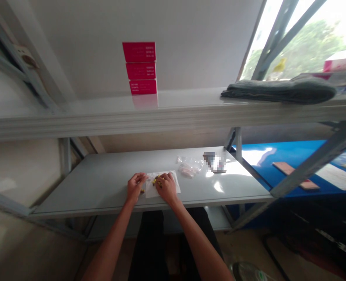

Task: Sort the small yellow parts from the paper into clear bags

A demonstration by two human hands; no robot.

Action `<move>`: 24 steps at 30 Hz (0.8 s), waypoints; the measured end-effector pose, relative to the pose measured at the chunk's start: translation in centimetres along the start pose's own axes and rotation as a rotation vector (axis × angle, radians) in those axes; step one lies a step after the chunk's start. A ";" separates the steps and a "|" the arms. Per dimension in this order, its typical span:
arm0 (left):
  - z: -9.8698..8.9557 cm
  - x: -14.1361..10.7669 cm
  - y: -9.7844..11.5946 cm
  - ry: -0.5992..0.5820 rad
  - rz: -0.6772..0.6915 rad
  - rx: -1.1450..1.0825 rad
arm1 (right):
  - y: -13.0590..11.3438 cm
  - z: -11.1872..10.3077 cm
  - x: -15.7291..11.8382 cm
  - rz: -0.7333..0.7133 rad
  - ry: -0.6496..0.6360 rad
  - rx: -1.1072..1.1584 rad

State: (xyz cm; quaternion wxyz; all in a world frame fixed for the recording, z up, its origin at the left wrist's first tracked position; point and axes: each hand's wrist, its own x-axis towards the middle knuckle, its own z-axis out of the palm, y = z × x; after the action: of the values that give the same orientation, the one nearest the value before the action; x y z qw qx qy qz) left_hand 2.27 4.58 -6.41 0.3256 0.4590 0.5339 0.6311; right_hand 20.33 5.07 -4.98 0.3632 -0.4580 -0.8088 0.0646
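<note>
Reaching over the near edge, the left hand (136, 187) and right hand (167, 188) curl, half closed, over small yellow pieces (157, 181) on a white paper sheet (152, 191), hiding whether either grips any. Farther right, clear plastic bags (189, 167) and a pixelated, unreadable packet (215, 163) lie on the grey shelf (73, 195).

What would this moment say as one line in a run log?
left hand at edge of white paper sheet | right hand over small yellow pieces | beside: clear plastic bags

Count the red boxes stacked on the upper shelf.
3: the top box, middle box and bottom box, in one column on the upper shelf. None appears hidden.
</note>
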 end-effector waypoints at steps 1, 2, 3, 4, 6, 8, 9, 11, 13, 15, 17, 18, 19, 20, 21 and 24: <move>0.0 0.0 0.0 0.003 0.000 0.003 | 0.0 0.0 0.0 0.003 0.004 -0.001; 0.0 0.0 -0.1 0.007 0.000 0.005 | -0.1 0.0 0.1 0.001 0.007 -0.002; 0.0 0.1 -0.1 0.011 0.002 0.004 | -0.2 0.0 0.1 -0.009 0.005 -0.003; 0.0 0.1 -0.2 0.015 0.004 0.003 | -0.2 0.0 0.2 -0.022 0.000 -0.005; 0.0 0.1 -0.3 0.026 0.008 -0.002 | -0.4 0.2 0.3 -0.044 -0.018 -0.015; -0.1 0.2 -0.3 0.030 0.009 -0.003 | -0.5 0.4 0.5 -0.051 -0.037 -0.024; -0.1 0.2 -0.4 0.031 0.008 -0.004 | -0.6 0.5 0.5 -0.053 -0.046 -0.027; -0.1 0.2 -0.4 0.028 0.006 -0.006 | -0.7 0.7 0.6 -0.056 -0.058 -0.028; -0.1 0.3 -0.5 0.024 0.006 -0.003 | -0.7 0.7 0.6 -0.058 -0.061 -0.026; -0.1 0.3 -0.5 0.021 0.004 0.006 | -0.6 0.6 0.6 -0.047 -0.051 -0.015; 0.0 0.2 -0.4 0.018 -0.001 0.012 | -0.4 0.4 0.5 -0.006 -0.031 0.001; 0.0 0.2 -0.3 0.018 -0.004 0.014 | -0.3 0.4 0.5 0.021 -0.021 0.006; 0.0 0.1 -0.2 0.019 -0.008 0.015 | -0.2 0.3 0.5 0.046 -0.011 0.008; 0.0 0.1 -0.1 0.020 -0.011 0.016 | -0.2 0.3 0.5 0.059 -0.005 0.008; 0.0 0.0 -0.1 0.023 -0.013 0.016 | -0.2 0.3 0.4 0.056 -0.004 0.006; 0.0 0.0 0.1 0.026 -0.009 0.018 | -0.6 0.5 0.4 -0.020 -0.027 -0.016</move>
State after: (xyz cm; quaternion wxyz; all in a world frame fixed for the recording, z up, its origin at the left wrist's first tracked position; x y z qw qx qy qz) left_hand 2.30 4.58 -6.33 0.3172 0.4511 0.5458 0.6308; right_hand 19.45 5.16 -4.87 0.3492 -0.4520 -0.8186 0.0606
